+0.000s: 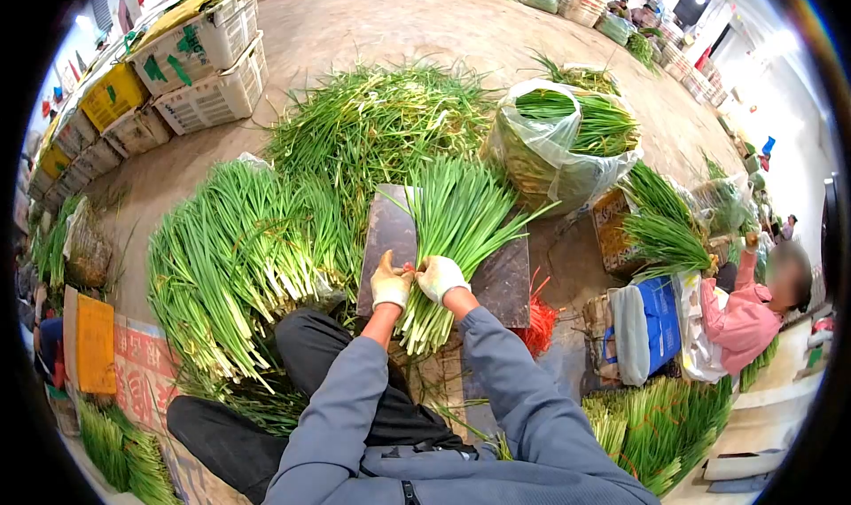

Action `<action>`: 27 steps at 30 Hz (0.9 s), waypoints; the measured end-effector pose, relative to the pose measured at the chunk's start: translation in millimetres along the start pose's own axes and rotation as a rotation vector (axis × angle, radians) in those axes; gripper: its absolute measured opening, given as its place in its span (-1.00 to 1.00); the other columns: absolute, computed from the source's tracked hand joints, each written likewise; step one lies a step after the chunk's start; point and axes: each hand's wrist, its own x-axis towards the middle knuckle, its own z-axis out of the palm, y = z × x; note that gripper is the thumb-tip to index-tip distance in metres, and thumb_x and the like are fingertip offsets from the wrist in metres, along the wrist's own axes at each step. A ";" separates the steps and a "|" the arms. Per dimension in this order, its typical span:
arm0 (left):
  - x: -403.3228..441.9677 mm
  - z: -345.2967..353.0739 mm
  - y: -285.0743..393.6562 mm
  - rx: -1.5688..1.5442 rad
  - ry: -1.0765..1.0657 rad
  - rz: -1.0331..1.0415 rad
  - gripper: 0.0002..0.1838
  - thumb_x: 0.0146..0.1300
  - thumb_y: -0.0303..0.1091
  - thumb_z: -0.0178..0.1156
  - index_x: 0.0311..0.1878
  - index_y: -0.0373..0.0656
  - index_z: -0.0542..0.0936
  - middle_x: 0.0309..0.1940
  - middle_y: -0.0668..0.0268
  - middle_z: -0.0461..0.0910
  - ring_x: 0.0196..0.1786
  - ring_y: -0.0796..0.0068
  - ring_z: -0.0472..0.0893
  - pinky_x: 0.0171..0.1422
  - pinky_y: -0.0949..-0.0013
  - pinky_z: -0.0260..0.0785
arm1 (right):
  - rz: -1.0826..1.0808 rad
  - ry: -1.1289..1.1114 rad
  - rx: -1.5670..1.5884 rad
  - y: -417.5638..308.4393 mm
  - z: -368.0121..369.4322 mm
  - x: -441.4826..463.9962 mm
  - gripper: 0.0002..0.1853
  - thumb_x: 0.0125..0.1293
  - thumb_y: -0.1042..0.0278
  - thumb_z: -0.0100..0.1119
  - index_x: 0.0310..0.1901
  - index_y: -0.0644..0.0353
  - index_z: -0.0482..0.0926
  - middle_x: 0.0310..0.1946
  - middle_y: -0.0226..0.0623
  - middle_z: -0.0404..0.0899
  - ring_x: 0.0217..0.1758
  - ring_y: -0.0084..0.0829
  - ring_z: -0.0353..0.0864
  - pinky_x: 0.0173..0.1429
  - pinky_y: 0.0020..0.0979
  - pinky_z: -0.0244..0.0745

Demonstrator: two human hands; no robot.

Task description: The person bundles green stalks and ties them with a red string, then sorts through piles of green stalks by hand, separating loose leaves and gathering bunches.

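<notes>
A bunch of long green chives (pixel 461 208) with pale stems lies across a dark board (pixel 387 230) in front of me. My right hand (pixel 441 280), in a white glove, is closed on the left side of the bunch, just above the pale stems. Next to it, my left hand (pixel 391 282), gloved with bare fingertips, has its fingers pinched together by the bunch. Something small and reddish shows at those fingertips; I cannot make out what it is. Red ties (pixel 537 324) lie at the board's right edge.
Loose chives (pixel 239 257) are heaped at my left, and a messy green pile (pixel 381 115) lies beyond the board. A plastic-lined basket (pixel 541 150) of chives stands ahead right. White crates (pixel 208 79) are stacked far left. A person in pink (pixel 740 323) sits at right.
</notes>
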 end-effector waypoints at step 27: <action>-17.3 22.3 0.2 -0.353 0.021 0.187 -0.45 0.20 -0.64 0.32 0.30 -0.18 0.58 -0.18 0.27 0.74 -0.25 0.63 0.65 -0.10 0.51 0.51 | -0.236 0.201 0.147 21.0 0.3 -33.0 -0.78 0.26 0.22 0.28 -0.21 0.20 0.63 -0.30 0.00 0.67 -0.17 0.05 0.66 -0.09 -0.12 0.57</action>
